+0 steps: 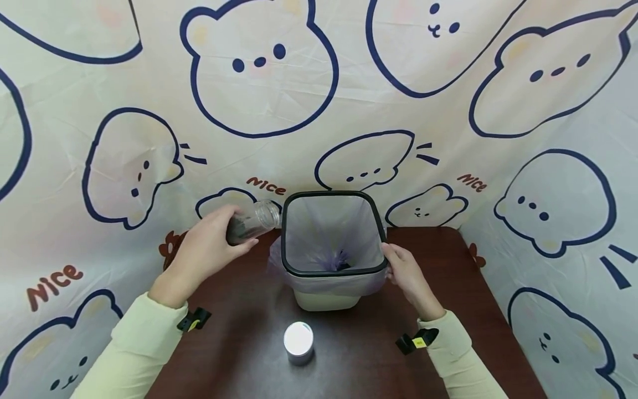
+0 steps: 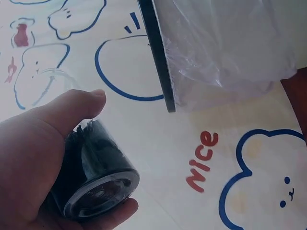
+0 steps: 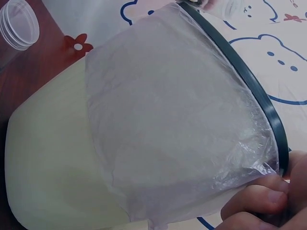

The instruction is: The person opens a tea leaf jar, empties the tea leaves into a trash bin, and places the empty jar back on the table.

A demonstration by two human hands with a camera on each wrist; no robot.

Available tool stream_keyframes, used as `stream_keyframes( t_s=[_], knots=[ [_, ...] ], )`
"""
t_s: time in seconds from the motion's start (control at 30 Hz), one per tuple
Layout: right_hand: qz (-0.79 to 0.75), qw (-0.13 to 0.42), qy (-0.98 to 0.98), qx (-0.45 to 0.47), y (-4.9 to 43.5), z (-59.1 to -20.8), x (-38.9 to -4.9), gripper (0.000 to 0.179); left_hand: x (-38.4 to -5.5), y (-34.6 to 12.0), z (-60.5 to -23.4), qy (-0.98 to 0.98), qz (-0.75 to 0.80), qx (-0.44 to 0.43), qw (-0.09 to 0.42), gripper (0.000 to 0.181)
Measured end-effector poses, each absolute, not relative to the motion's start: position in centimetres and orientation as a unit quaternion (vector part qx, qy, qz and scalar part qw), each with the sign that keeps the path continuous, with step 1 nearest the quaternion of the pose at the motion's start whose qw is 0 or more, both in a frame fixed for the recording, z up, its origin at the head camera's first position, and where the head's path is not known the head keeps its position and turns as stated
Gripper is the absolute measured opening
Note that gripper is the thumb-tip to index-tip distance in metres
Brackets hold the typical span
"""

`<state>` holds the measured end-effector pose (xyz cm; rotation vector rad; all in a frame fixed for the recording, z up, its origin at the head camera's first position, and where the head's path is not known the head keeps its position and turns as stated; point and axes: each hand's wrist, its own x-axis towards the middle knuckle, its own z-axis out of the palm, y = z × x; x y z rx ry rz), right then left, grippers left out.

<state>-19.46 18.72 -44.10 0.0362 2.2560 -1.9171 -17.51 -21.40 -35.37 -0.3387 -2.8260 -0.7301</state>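
My left hand grips a clear jar with dark contents toward its base. The jar lies tipped nearly sideways, its uncapped mouth at the left edge of a pale bin. In the left wrist view, thumb and fingers wrap the jar, its base facing the camera. A purplish translucent bag lines the bin and folds over outside, under a dark rim frame. Some small dark bits show inside. My right hand pinches the bin's right rim, fingers against the bag.
A small round container with a white top stands on the dark brown table in front of the bin. Cloth printed with cartoon bears hangs behind and along both sides.
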Motion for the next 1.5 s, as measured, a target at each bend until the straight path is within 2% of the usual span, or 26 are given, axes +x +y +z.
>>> stream_keyframes(
  t_s=[0.33,0.67,1.13,1.37,1.5],
  knots=[
    [-0.644,0.076,0.761,0.021,18.5,-44.3,-19.4,0.038,-19.2,-19.8,-34.3,-0.958,-0.238,-0.129,0.097,0.062],
    [-0.637,0.072,0.767,0.026,18.6,-44.5,-19.3,0.039,-20.6,-18.2,-34.3,-0.965,-0.162,-0.177,0.104,0.064],
    [-0.637,0.061,0.768,0.021,18.4,-44.4,-19.1,0.038,-21.9,-17.0,-33.2,-0.960,-0.091,-0.236,0.118,0.060],
    [-0.637,0.060,0.768,0.029,18.2,-44.4,-19.1,0.039,-22.5,-16.4,-33.5,-0.959,-0.053,-0.253,0.118,0.064],
    [-0.640,0.060,0.766,0.032,18.1,-44.4,-19.2,0.039,-22.5,-16.2,-33.7,-0.953,-0.040,-0.272,0.125,0.060]
  ],
)
